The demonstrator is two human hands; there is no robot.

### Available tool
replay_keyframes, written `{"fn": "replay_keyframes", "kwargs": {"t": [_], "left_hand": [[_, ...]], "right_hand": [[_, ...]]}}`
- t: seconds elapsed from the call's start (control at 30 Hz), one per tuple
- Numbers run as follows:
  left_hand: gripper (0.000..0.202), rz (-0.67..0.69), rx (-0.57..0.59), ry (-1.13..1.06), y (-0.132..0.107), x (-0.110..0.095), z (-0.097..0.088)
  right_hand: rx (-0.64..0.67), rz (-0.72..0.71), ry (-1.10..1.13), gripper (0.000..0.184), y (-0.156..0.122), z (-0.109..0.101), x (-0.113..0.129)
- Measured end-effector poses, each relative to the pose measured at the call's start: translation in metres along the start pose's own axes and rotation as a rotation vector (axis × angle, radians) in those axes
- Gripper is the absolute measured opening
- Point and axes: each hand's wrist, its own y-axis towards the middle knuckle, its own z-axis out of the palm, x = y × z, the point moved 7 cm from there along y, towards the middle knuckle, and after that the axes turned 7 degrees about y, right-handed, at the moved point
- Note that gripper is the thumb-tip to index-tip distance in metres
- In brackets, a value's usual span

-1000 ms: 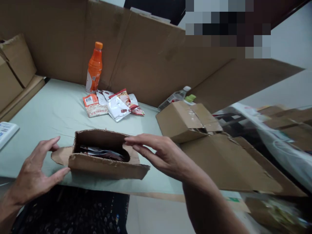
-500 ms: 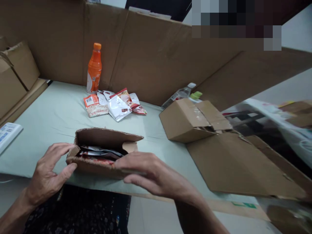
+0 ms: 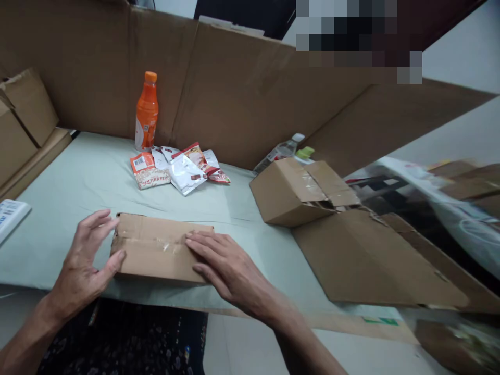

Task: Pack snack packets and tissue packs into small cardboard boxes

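Here, hands (image 3: 86, 260) (image 3: 232, 265) touch the box (image 3: 150, 255) near the cloth's front edge (image 3: 307, 299).

Dark garment (image 3: 148, 338), pale-flecked, perhaps floral; forearms (image 3: 269, 307) bare.

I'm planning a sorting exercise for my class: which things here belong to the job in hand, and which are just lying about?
In the job:
- closed cardboard box
- left hand, at its left end
- right hand, on its top

Apparently just lying about:
- orange bottle
- clear plastic bottle
- taped carton

Unclear: snack packets, untouched.
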Motion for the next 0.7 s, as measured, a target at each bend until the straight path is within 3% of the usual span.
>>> {"fn": "replay_keyframes", "kwargs": {"t": [0.13, 0.3, 0.5, 0.6, 0.7], "left_hand": [[0.035, 0.146, 0.099, -0.052, 0.001, 0.001, 0.014], [0.038, 0.144, 0.078, -0.084, 0.003, 0.017, 0.015], [0.033, 0.113, 0.031, -0.069, 0.013, 0.020, 0.017], [0.036, 0.094, 0.052, -0.062, 0.016, 0.013, 0.026], [0.047, 0.090, 0.129, -0.038, 0.015, 0.006, 0.043]], "right_hand": [[-0.030, 0.004, -0.032, 0.046, -0.007, -0.001, -0.011], [0.164, -0.004, -0.008, 0.094, 0.009, 0.014, -0.025], [0.203, 0.017, 0.009, 0.076, 0.023, 0.015, -0.026], [0.136, 0.087, 0.016, 0.073, -0.009, 0.005, -0.030], [-0.036, 0.261, -0.031, 0.067, -0.074, -0.017, -0.056]]}}
